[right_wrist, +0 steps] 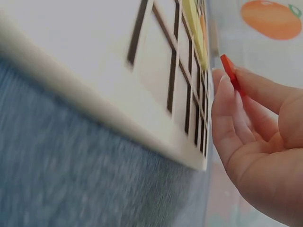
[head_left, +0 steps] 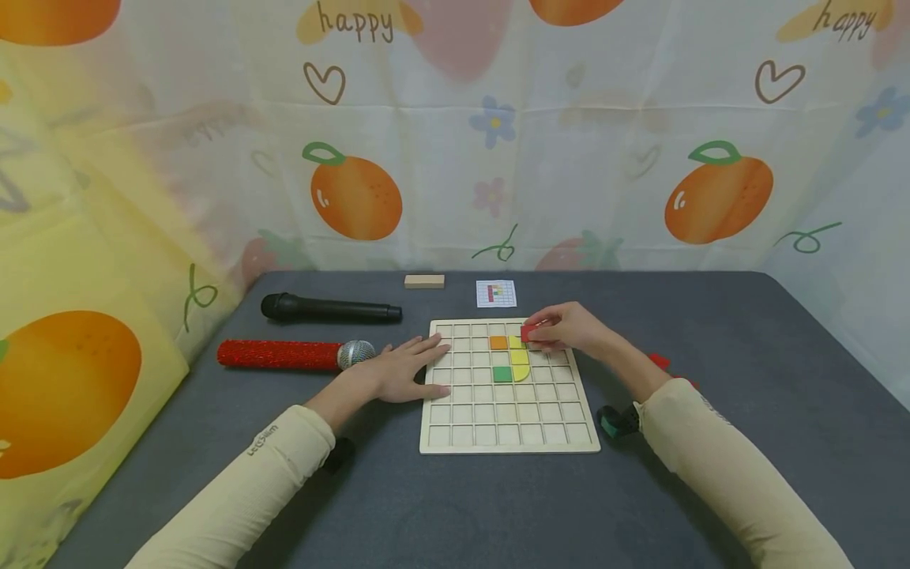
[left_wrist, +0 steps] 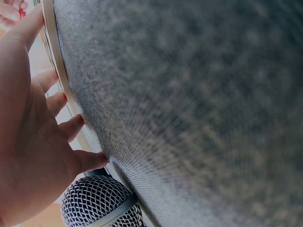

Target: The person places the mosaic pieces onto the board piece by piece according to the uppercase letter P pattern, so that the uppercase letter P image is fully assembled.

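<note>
The right hand [head_left: 572, 328] pinches 1 red tile [head_left: 527, 333] over the wooden grid board's [head_left: 462, 414] far rows, beside 3 yellow tiles [head_left: 520, 357]; the left hand [head_left: 405, 373] spreads its fingers on the left edge. A slipping pinch could drop it askew.

The head camera is looking forward and down over the surface [head_left: 483, 514]; both wrist cameras are facing across it, tilted, low and close, sharing the grid board [head_left: 506, 413] with the head view.

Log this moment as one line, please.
right hand: pinches flat red piece over pale gridded board | left hand: rests on board's left edge | on board: orange square tile, green square tile, yellow tiles
</note>
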Demonstrator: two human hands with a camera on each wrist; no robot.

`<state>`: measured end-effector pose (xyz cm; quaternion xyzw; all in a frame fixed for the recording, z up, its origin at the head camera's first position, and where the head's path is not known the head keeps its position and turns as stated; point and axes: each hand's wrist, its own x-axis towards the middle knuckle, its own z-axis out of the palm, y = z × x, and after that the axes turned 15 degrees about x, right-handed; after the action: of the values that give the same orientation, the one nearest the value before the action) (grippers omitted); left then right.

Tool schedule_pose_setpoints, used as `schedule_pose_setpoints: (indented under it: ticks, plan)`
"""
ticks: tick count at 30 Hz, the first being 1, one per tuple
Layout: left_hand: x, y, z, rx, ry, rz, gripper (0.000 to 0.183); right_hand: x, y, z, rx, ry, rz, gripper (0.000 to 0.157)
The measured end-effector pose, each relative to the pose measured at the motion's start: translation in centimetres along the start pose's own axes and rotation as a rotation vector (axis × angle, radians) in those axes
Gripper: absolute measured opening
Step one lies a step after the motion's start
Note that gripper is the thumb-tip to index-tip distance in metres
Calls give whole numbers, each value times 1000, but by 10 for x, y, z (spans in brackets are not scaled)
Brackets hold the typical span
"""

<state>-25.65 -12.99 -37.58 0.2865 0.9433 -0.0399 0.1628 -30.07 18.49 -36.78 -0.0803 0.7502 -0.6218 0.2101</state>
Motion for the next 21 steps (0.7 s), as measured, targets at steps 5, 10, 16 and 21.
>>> schedule_pose_setpoints:
  ticks: [5,10,16,21]
  plan:
    - [0,0,0,2,-1,-2,84,4,-4,9,12,-1,30,33]
    - [-1,1,-1,-7,3,3,83,10,-5,18,60,-8,63,33]
    - [-2,2,-2,-11,5,1,83,18,-7,30,82,2,103,32]
    - [-2,1,-2,-4,6,3,83,23,-11,41,92,31,142,29]
